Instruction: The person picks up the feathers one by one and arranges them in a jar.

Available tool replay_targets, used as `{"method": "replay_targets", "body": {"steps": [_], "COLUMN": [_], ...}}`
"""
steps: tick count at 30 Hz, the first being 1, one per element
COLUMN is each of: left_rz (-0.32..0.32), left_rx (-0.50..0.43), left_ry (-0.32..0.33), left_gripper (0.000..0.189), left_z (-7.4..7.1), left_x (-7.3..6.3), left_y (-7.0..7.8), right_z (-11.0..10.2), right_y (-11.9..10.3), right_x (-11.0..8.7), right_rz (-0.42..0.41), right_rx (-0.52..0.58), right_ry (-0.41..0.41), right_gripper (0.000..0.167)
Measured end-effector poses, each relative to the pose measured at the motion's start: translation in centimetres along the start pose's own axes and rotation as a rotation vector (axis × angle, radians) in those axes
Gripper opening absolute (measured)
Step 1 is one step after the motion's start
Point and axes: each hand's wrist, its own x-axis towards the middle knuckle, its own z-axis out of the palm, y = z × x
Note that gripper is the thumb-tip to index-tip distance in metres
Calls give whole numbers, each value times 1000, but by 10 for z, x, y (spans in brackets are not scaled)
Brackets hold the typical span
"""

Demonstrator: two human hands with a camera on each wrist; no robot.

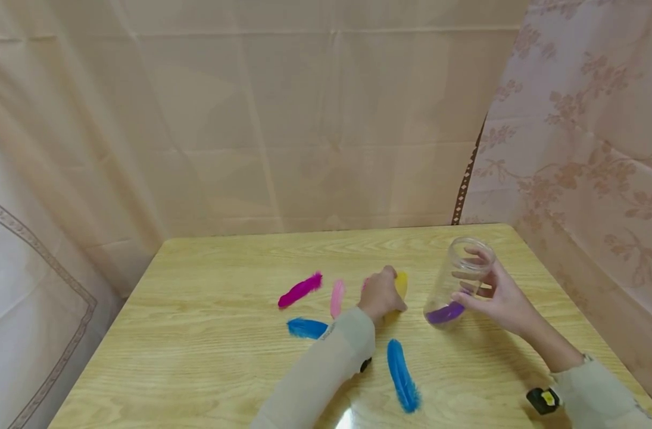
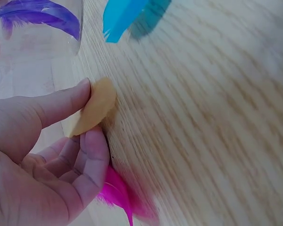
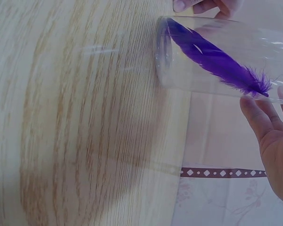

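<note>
My left hand [image 1: 381,295] pinches a yellow feather [image 2: 96,106] between thumb and fingertips, close over the table. A magenta feather [image 2: 114,190] lies just past those fingers, mostly hidden by the hand in the head view. To the right, my right hand [image 1: 499,292] grips a clear jar [image 1: 454,268] around its side. The jar leans toward that hand, its open mouth up and its base low at the table. Inside it rests a purple feather [image 3: 217,61], near the bottom.
Left of my left hand lie a magenta feather [image 1: 300,290], a light pink feather [image 1: 337,298] and a blue feather [image 1: 306,328]. Another blue feather [image 1: 402,375] lies nearer the front of the wooden table [image 1: 197,357]. Beige cloth [image 1: 304,119] hangs behind.
</note>
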Motion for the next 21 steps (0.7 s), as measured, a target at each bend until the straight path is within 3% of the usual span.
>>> {"method": "replay_targets", "body": {"steps": [9, 21], "left_rz": [-24, -20], "left_rx": [-12, -31], "left_ry": [-37, -24], "left_gripper": [66, 64], "left_z": [0, -3], "left_x": [4, 1], "left_y": [-2, -1], "right_z": [1, 0], "right_y": [3, 5], "right_x": [1, 0], "right_rz": [13, 32], "right_rx": [8, -12], "right_ry": [9, 6], "right_gripper": [87, 88]}}
